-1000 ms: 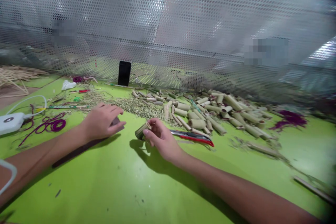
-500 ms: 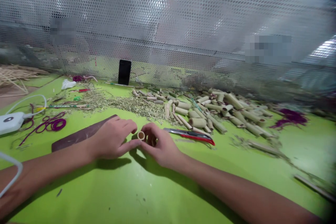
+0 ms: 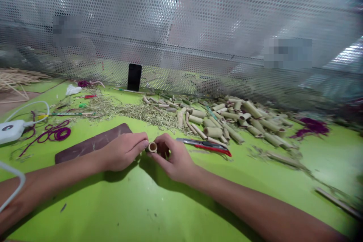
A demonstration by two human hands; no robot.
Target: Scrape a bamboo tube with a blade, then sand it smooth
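Note:
A short pale bamboo tube [image 3: 152, 147] sits between my hands with its hollow end facing me. My right hand [image 3: 172, 157] grips it with thumb and fingers, and the fingertips of my left hand [image 3: 123, 151] press against its left side. Just left of my left hand lies a flat dark brown strip [image 3: 93, 143], perhaps sandpaper. Beyond my right hand rests a red and black utility knife [image 3: 204, 147], not touching the hand.
A heap of cut bamboo tubes [image 3: 227, 121] and a drift of fibrous shavings [image 3: 141, 115] cover the green table [image 3: 170, 200]. Behind them stand a black phone [image 3: 134, 77] and a perforated metal screen [image 3: 181, 26]. A white charger [image 3: 8, 130] and purple cord [image 3: 56, 133] lie at left.
My left hand has moved right off the dark strip and onto the tube. The tube has turned its open end towards me. The strip now lies flat and uncovered.

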